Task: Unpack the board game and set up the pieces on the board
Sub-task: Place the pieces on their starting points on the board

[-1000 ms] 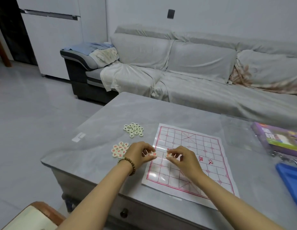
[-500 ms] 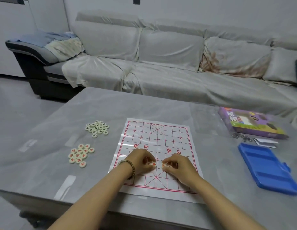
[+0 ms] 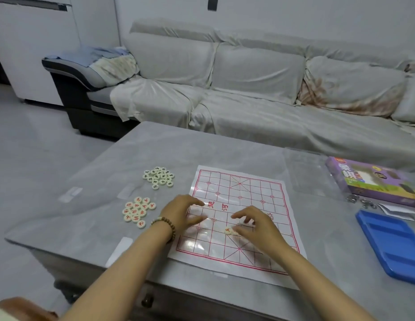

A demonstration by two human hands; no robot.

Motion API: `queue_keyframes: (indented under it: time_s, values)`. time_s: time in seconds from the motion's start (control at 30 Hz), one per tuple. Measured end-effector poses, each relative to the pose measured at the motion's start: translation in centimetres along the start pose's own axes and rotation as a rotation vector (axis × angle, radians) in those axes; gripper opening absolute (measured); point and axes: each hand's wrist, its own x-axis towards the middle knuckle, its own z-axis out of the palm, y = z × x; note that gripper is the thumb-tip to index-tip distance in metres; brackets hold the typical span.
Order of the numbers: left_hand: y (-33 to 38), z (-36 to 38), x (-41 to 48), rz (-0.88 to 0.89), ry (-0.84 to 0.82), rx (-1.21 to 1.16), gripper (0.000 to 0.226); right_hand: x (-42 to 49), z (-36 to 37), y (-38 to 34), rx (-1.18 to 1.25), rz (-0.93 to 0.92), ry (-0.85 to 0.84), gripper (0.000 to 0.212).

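A white paper board (image 3: 243, 195) with a red grid lies flat on the grey table (image 3: 155, 147). One red-marked round piece (image 3: 228, 231) rests on the board's near half, just left of my right hand (image 3: 257, 224). That hand hovers there with fingers spread and empty. My left hand (image 3: 182, 213), a bead bracelet on its wrist, is open over the board's left edge. Left of the board lie a heap of red-marked pieces (image 3: 138, 212) and, farther back, a heap of black-marked pieces (image 3: 159, 177).
A purple game box (image 3: 375, 181) stands at the table's right, with a clear plastic lid (image 3: 306, 172) beside it. A blue tray (image 3: 394, 244) lies near the right edge, with small metal bits and a folded paper (image 3: 396, 212) behind it. A covered sofa (image 3: 259, 89) lies beyond the table.
Both hands were pinched together over the board's near half; now they have drawn apart with fingers spread. A red-marked piece now lies uncovered on the board. The camera view shifted.
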Motion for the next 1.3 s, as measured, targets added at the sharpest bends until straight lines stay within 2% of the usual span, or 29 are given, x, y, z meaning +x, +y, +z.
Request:
queue_keyframes:
  time_s: [0.1, 0.2, 0.4, 0.5, 0.57, 0.83, 0.97, 1.13, 1.3]
  values:
    - [-4.3, -2.3, -1.5, -0.104, 0.088, 0.121, 0.054, 1.6, 2.6, -2.7, 0.011, -0.075, -0.091, 0.025]
    - [-8.3, -3.9, -3.5, -0.234, 0.136, 0.073, 0.058, 3.4, 6.3, -6.3, -0.022, -0.137, -0.201, 0.04]
    - [-12.3, -5.6, -7.3, -0.285, 0.058, -0.036, 0.075, 6.3, 12.0, -11.1, -0.063, -0.166, -0.353, 0.065]
    - [-13.7, -6.3, -8.3, -0.252, -0.018, -0.025, 0.066, 7.3, 13.4, -12.0, -0.07, -0.164, -0.389, 0.067]
    - [-14.5, -6.5, -8.7, -0.242, -0.02, -0.07, 0.061, 7.4, 14.1, -12.1, -0.08, -0.173, -0.378, 0.066]
    - [-15.2, -5.6, -8.5, -0.198, 0.094, -0.045, 0.066, 6.1, 14.5, -11.8, -0.157, -0.276, -0.181, 0.046]
    - [-14.7, -5.1, -7.6, -0.188, 0.082, -0.035, 0.057, 6.4, 15.0, -11.8, -0.114, -0.276, -0.201, 0.037]
    - [-14.2, -5.3, -7.3, -0.2, 0.138, -0.086, 0.061, 6.3, 15.5, -11.9, -0.084, -0.246, -0.151, 0.022]
    - [-14.1, -5.6, -7.6, -0.17, 0.108, -0.081, 0.05, 6.1, 15.0, -11.5, -0.032, -0.208, -0.173, 0.024]
